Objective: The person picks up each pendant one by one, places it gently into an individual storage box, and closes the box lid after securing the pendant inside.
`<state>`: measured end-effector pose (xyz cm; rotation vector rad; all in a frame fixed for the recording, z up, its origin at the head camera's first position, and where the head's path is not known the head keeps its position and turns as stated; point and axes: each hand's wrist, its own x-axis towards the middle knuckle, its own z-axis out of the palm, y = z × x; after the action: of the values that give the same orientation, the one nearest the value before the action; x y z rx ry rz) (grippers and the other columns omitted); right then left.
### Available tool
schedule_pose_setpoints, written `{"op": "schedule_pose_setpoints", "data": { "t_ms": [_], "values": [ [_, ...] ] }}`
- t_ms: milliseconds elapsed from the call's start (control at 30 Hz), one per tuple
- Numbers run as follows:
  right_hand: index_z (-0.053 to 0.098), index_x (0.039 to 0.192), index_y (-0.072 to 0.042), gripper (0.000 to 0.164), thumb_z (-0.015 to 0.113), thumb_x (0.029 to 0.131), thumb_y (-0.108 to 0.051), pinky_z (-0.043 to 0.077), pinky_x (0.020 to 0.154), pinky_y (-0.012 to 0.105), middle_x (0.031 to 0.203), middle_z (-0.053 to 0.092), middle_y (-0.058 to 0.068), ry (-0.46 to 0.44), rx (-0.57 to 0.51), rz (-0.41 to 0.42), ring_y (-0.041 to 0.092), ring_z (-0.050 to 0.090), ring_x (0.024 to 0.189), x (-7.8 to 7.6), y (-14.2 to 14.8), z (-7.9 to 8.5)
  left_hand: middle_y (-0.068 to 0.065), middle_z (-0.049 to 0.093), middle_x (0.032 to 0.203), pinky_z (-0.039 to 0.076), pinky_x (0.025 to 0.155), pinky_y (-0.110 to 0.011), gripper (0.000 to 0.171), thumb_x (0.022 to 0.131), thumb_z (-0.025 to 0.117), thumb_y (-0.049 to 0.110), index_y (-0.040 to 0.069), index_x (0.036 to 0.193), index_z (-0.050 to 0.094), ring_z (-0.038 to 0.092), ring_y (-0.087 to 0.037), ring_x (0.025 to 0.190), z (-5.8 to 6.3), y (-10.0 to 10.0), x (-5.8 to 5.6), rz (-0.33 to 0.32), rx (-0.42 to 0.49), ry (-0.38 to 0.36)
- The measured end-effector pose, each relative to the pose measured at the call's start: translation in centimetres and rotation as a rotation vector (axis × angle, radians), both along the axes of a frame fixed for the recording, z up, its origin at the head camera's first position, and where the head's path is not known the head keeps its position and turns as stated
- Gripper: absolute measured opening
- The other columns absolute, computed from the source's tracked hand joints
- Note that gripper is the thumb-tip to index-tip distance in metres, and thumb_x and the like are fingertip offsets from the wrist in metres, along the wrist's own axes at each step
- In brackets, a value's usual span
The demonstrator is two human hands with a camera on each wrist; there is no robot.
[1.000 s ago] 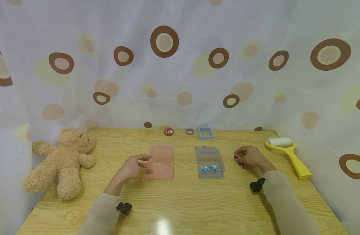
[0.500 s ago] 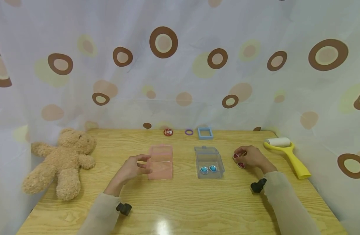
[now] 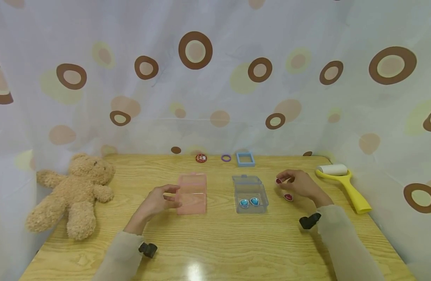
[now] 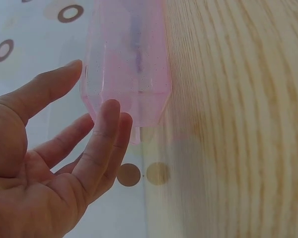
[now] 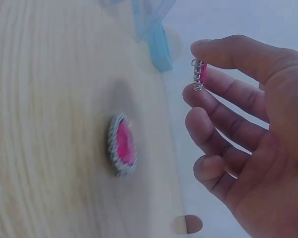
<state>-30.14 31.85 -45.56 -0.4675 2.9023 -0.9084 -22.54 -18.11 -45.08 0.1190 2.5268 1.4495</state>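
My right hand (image 3: 300, 184) pinches a red gem pendant (image 5: 199, 75) with a silver beaded rim between thumb and fingertip, held above the table. A second red gem pendant (image 5: 123, 145) lies on the wood below that hand. My left hand (image 3: 158, 201) has its fingers loosely spread at the left side of an open pink translucent plastic box (image 3: 191, 203); in the left wrist view the fingertips overlap the box's end. Between the hands stands an open grey translucent box (image 3: 251, 191), lid tipped back. Two blue gem pendants, one left (image 3: 244, 203) and one right (image 3: 255, 201), lie inside it.
A teddy bear (image 3: 76, 191) leans at the table's left edge. Along the back lie a red round badge (image 3: 201, 158), a purple ring (image 3: 226, 158) and a light blue square frame (image 3: 245, 159). A yellow-handled lint roller (image 3: 352, 191) lies at right, beside the patterned curtain.
My right hand has lifted one red pendant up off the table and slightly away from the other, which stays lying there. The left hand and both boxes keep their places.
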Motion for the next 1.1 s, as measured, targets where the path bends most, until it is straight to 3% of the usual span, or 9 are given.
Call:
{"op": "schedule_pose_setpoints", "data": {
  "t_ms": [233, 567, 833, 1100],
  "values": [
    [0.069, 0.12, -0.012, 0.036, 0.073, 0.092, -0.033, 0.052, 0.077, 0.034, 0.107, 0.071, 0.007, 0.02, -0.033, 0.036, 0.016, 0.062, 0.087, 0.3, -1.6, 1.6, -0.018, 0.055, 0.143, 0.057, 0.091, -0.042, 0.062, 0.085, 0.079, 0.014, 0.005, 0.141, 0.055, 0.063, -0.032, 0.118, 0.1, -0.1, 0.0, -0.005, -0.005, 0.012],
    [0.07, 0.12, -0.013, 0.035, 0.073, 0.091, -0.033, 0.052, 0.074, 0.032, 0.108, 0.071, 0.004, 0.026, -0.046, 0.093, 0.016, 0.064, 0.086, 0.5, -4.2, 2.7, -0.022, 0.054, 0.143, 0.057, 0.093, -0.044, 0.064, 0.084, 0.08, 0.014, 0.004, 0.142, 0.053, 0.062, -0.037, 0.119, 0.3, -0.1, 0.1, -0.019, 0.005, 0.015],
    [0.069, 0.121, -0.009, 0.032, 0.073, 0.091, -0.021, 0.054, 0.069, 0.028, 0.108, 0.071, 0.005, 0.013, -0.086, 0.154, 0.015, 0.064, 0.082, 0.9, -6.5, 3.0, -0.022, 0.054, 0.141, 0.057, 0.092, -0.044, 0.064, 0.084, 0.081, 0.014, 0.005, 0.142, 0.054, 0.062, -0.036, 0.119, 0.1, -0.1, 0.1, -0.014, 0.004, 0.016],
    [0.071, 0.118, -0.012, 0.03, 0.074, 0.09, -0.023, 0.052, 0.068, 0.028, 0.105, 0.07, 0.005, 0.004, -0.103, 0.175, 0.014, 0.062, 0.079, 1.4, -9.2, 3.4, -0.023, 0.054, 0.14, 0.059, 0.09, -0.042, 0.063, 0.084, 0.08, 0.012, 0.004, 0.141, 0.054, 0.063, -0.037, 0.118, 0.0, 0.0, 0.2, -0.015, 0.013, 0.017]
  ]
}}
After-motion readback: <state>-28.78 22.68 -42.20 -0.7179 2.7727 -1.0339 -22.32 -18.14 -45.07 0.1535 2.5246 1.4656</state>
